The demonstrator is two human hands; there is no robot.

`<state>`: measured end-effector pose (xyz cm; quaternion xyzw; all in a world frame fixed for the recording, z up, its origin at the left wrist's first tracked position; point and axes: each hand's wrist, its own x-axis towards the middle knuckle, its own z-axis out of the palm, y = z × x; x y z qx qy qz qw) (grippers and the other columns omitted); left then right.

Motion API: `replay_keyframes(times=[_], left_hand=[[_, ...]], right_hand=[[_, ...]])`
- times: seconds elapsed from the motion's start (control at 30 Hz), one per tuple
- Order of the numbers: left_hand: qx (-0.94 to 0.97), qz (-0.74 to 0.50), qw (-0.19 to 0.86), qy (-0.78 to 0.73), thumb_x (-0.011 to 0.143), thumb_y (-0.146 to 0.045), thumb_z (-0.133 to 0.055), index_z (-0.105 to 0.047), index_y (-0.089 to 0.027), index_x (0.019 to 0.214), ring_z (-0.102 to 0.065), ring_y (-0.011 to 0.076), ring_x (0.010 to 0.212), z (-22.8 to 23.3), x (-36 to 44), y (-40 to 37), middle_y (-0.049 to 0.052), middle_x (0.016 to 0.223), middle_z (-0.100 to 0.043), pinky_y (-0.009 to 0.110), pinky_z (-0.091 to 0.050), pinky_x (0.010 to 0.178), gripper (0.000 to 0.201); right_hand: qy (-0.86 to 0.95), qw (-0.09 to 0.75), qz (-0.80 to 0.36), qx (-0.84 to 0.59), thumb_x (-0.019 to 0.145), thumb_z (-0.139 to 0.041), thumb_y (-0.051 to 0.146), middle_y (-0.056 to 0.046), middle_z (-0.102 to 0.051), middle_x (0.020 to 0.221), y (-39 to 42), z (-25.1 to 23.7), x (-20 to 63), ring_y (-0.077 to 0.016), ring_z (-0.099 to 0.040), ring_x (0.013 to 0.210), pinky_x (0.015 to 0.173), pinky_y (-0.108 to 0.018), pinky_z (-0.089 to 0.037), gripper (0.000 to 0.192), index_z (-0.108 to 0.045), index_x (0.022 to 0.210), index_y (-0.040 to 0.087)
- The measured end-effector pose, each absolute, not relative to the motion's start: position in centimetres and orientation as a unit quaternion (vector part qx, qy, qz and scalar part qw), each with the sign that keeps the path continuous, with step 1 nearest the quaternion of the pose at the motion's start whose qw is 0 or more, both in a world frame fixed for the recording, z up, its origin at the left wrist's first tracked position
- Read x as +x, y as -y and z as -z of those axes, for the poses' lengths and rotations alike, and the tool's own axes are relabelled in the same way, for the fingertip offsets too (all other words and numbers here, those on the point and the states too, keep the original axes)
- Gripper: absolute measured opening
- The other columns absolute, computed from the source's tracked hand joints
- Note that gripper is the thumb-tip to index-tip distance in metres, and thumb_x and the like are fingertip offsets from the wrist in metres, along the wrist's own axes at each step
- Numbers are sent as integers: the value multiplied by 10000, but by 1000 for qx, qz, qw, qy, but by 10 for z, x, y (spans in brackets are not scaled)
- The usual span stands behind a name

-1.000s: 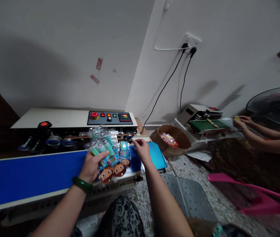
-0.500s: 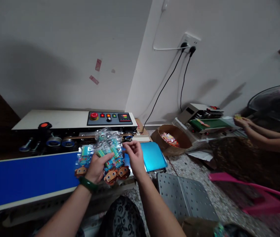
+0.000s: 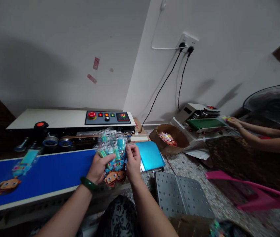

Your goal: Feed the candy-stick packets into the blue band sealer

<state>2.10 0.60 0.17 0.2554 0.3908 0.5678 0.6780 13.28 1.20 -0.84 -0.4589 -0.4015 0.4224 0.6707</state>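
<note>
A: Belt?
B: One packet on it, far left; control panel behind.
A: Right of belt?
B: Basket, then second sealer; perforated plate on floor, nearer.

We can't read the control panel digits, too small; the lone packet on the belt is blurred, and the co-worker's arm is cut off at the right edge.

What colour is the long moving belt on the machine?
The conveyor belt is bright blue, seen best in the head view.
</note>
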Motion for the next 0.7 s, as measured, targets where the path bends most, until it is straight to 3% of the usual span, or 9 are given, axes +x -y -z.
replay_keyframes(times=[0.23,0.37,0.53,0.7], left_hand=[[258,-579,670,-386,555,-160,-708,-606,-130,913,-648,228,712,1,21,-6,50,799,-694,362,-517,686,374],[236,-586,670,-391,551,-148,-707,-599,-137,923,-648,217,686,1,24,-6,47,799,-694,363,-524,661,388],[222,-601,663,-387,543,-137,-706,-585,-126,946,-649,218,680,-3,27,-6,54,795,-693,358,-527,649,421],[211,-598,666,-392,564,-148,-691,-582,-137,954,-655,229,677,-1,27,-6,42,774,-697,368,-531,642,406]], right_hand=[[458,609,-425,-489,681,-627,327,16,-562,689,-14,8,137,-131,-517,685,669,-237,-409,180,-537,702,173],[456,635,-360,-509,761,-543,335,-41,-646,852,-14,11,136,-173,-561,833,790,-292,-419,202,-634,817,163],[436,668,-314,-514,772,-538,312,-60,-625,1041,-11,16,135,-196,-539,995,910,-337,-373,253,-644,954,171],[360,687,-328,-539,769,-513,374,-57,-653,915,-12,12,135,-189,-567,879,803,-303,-427,283,-639,885,149]])
